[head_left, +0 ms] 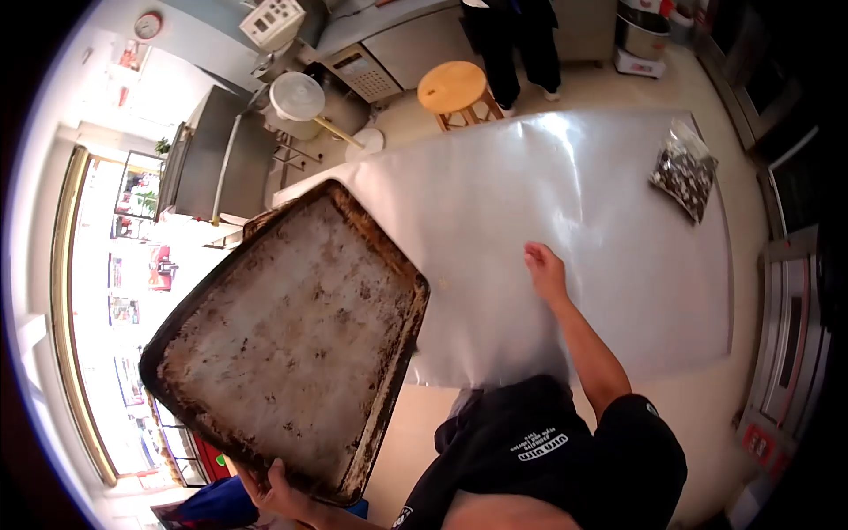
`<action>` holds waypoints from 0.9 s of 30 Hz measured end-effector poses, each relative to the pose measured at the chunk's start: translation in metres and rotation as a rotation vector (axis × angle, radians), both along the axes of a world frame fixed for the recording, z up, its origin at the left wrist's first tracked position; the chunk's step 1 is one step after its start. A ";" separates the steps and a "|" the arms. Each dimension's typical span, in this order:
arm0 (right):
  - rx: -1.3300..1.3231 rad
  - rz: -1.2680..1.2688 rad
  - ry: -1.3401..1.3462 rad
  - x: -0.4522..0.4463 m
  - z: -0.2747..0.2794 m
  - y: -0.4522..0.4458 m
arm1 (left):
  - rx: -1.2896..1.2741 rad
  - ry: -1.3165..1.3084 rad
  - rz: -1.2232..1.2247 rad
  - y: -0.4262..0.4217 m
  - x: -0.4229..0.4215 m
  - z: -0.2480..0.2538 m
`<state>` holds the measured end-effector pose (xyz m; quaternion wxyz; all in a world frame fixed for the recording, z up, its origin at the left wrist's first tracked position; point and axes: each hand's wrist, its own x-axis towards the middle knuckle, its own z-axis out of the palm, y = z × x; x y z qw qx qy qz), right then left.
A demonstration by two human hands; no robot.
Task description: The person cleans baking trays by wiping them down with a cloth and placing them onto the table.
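Observation:
A large, rust-stained baking tray [283, 336] is tilted up at the left, its dark rim browned and worn. My left hand [278, 495] grips its lower corner, with the thumb over the rim and the other fingers mostly hidden underneath. Behind the tray's top left edge shows another brown, rusty edge [265, 218]; I cannot tell whether it belongs to a second tray. Over the silvery table [495, 203], my right hand [546, 272] is held with its fingers curled together and nothing visible in them, apart from the tray.
A clear bag of dark and white pieces [685, 177] lies at the table's far right. Beyond the table are a round wooden stool [452, 87] and a standing person in dark trousers [521, 53]. A white-lidded bucket [298, 97] stands left; an oven-like unit [791, 327] stands right.

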<state>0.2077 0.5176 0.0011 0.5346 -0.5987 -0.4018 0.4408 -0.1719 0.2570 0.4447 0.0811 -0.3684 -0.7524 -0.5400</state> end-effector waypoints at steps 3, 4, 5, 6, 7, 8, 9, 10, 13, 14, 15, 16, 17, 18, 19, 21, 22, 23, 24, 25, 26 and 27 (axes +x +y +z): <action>-0.032 0.145 0.177 -0.044 -0.006 0.001 | 0.099 -0.190 -0.237 -0.004 -0.061 -0.022; -0.075 0.186 0.322 -0.027 0.027 -0.006 | 0.135 -0.269 -0.309 -0.005 -0.061 -0.010; -0.110 0.229 0.476 -0.028 0.038 -0.009 | 0.169 -0.341 -0.380 0.002 -0.077 -0.011; -0.193 0.286 0.534 -0.024 0.041 -0.015 | 0.172 -0.379 -0.465 0.013 -0.091 -0.016; -0.280 0.346 0.590 -0.013 0.047 -0.023 | 0.171 -0.420 -0.544 0.031 -0.095 -0.021; -0.364 0.408 0.643 -0.002 0.054 -0.033 | 0.176 -0.465 -0.622 0.050 -0.097 -0.026; -0.394 0.407 0.775 0.016 0.075 -0.053 | 0.139 -0.535 -0.690 0.069 -0.092 -0.028; -0.347 0.349 0.846 0.030 0.078 -0.071 | 0.100 -0.605 -0.753 0.088 -0.086 -0.031; -0.282 0.189 0.948 0.071 0.095 -0.140 | -0.118 -0.627 -0.946 0.149 -0.099 -0.052; -0.301 0.137 0.914 0.090 0.104 -0.168 | -0.229 -0.634 -0.927 0.165 -0.094 -0.066; -0.251 0.029 0.890 0.107 0.094 -0.197 | -0.270 -0.659 -1.004 0.185 -0.090 -0.085; -0.191 -0.075 0.860 0.118 0.082 -0.227 | -0.301 -0.682 -1.085 0.206 -0.082 -0.107; -0.201 -0.193 0.843 0.122 0.090 -0.258 | -0.407 -0.636 -1.019 0.222 -0.073 -0.125; -0.204 -0.313 0.822 0.124 0.098 -0.291 | -0.423 -0.699 -1.089 0.240 -0.066 -0.154; -0.158 -0.362 0.817 0.132 0.079 -0.322 | -0.442 -0.762 -1.155 0.258 -0.060 -0.183; -0.117 -0.439 0.863 0.129 0.055 -0.382 | -0.537 -1.052 -1.370 0.260 -0.006 -0.179; -0.121 -0.463 0.909 0.120 0.057 -0.410 | -0.543 -1.269 -1.507 0.262 0.011 -0.180; -0.124 -0.552 0.929 0.114 0.033 -0.441 | -0.563 -1.333 -1.568 0.277 0.018 -0.203; -0.133 -0.641 0.952 0.111 0.009 -0.468 | -0.588 -1.398 -1.622 0.297 0.020 -0.241; -0.093 -0.704 0.965 0.091 0.027 -0.480 | -0.529 -1.585 -1.657 0.317 0.024 -0.273; -0.056 -0.769 0.979 0.063 0.048 -0.484 | -0.418 -1.631 -1.490 0.320 0.035 -0.280; -0.031 -0.816 1.011 0.043 0.059 -0.484 | -0.320 -1.663 -1.317 0.319 0.048 -0.285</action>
